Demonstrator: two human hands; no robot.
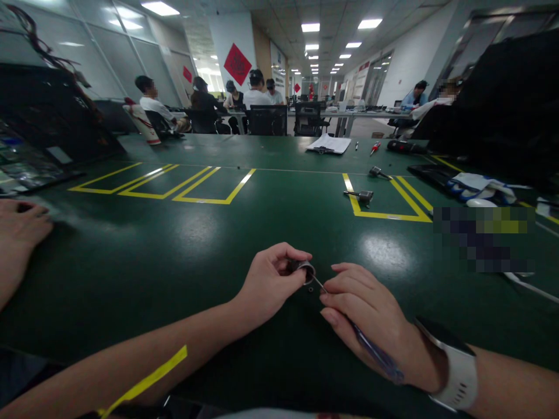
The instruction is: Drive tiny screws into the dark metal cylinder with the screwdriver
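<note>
My left hand is closed around a small round metal part, held just above the green table. My right hand grips a thin screwdriver with a blue handle; its tip points into the metal part. A tiny dark screw lies on the table right under the part. A white watch is on my right wrist.
Another person's hand rests on the table at far left. Two metal parts lie by the yellow floor-tape boxes. Gloves, a clipboard and a red screwdriver lie further back. People sit at far tables.
</note>
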